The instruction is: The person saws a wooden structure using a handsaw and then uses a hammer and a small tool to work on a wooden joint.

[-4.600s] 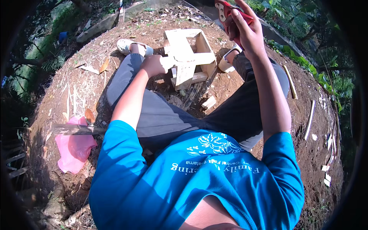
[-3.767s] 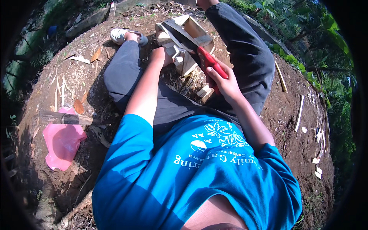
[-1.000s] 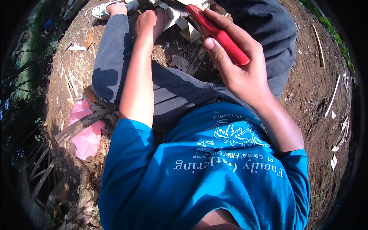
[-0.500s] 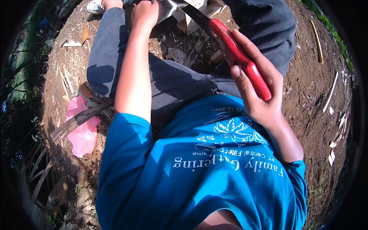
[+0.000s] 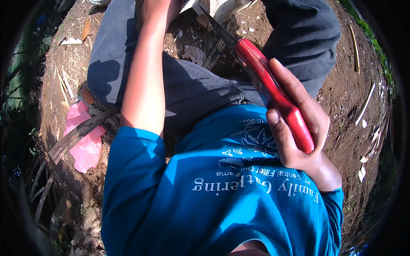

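Drawn back toward blue shirt [image 5: 213, 205]: right hand [image 5: 314, 123] + red-handled saw [image 5: 275, 89] | fingers and thumb wrapped round handle | saw slanting over dark trousers [image 5: 192, 91] | likely light, stiff, slick; hold by handle | glossy red, worn, dark tapering blade [image 5: 222, 30], tip near pale wood [image 5: 221, 8] | left hand [image 5: 161, 8] cropped, can't tell grip

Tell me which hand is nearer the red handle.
Right. The right hand holds the red handle, thumb and fingers on opposite sides. The left hand is apart from it, ahead and to the left, partly cut off at the top edge.
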Demonstrator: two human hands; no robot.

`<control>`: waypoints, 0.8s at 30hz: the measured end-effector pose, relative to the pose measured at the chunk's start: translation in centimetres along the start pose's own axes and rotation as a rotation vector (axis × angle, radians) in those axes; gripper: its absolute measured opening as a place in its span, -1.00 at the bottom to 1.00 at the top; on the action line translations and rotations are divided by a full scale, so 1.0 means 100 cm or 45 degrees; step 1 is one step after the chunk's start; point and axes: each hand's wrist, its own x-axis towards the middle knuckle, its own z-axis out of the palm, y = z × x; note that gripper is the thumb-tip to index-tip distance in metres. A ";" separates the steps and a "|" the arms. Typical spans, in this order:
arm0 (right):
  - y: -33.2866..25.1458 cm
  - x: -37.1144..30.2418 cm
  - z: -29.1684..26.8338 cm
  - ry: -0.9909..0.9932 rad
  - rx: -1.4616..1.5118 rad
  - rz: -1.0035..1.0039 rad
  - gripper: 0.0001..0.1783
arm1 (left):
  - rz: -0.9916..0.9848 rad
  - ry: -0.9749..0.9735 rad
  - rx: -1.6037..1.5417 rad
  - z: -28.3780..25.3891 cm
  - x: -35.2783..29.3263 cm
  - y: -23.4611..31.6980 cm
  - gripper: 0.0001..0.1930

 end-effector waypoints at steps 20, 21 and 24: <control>0.019 -0.004 -0.030 0.423 0.029 0.096 -0.26 | -0.226 0.217 -0.163 0.029 0.010 -0.032 -0.64; 0.023 0.008 -0.035 0.467 0.170 0.176 -0.32 | -0.219 0.229 -0.185 0.029 0.014 -0.038 -0.65; 0.031 0.005 -0.061 0.384 0.141 0.107 -0.33 | -0.202 0.287 -0.211 0.034 0.014 -0.044 -0.68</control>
